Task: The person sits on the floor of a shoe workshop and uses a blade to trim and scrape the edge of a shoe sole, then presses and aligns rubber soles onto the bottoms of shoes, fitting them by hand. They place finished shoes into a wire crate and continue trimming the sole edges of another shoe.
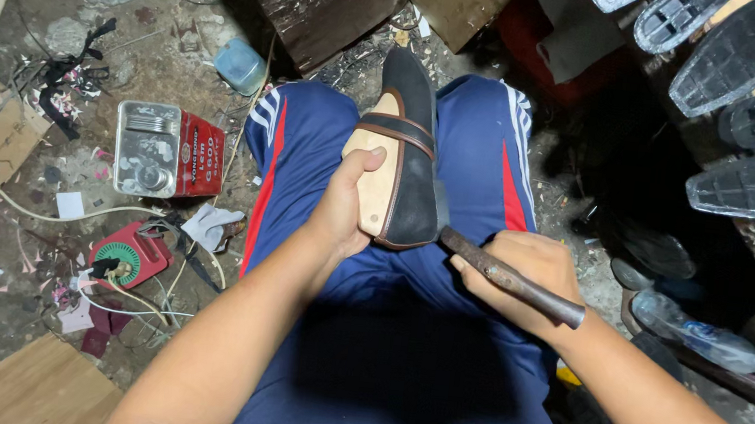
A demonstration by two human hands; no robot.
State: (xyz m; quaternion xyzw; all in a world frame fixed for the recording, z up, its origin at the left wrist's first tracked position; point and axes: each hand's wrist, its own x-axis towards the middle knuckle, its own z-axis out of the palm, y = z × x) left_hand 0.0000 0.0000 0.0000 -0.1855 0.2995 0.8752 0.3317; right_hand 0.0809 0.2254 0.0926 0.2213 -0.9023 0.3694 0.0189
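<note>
A black suede shoe upper (415,169) stretched over a pale wooden last (377,161) rests on my lap, toe pointing away, between my knees in blue track trousers. My left hand (342,206) grips the last and the shoe's heel end, thumb up along the wood. My right hand (520,278) is closed around the rusty handle of a hammer (511,277). The hammer's head sits against the shoe's right side and is mostly hidden behind it.
A red metal can (169,151) lies on the littered floor at left, with a red round tool (125,256) and cords near it. Several black shoe soles (740,54) lean at upper right. A plastic bottle (701,338) lies by my right arm. A wooden block (325,1) stands ahead.
</note>
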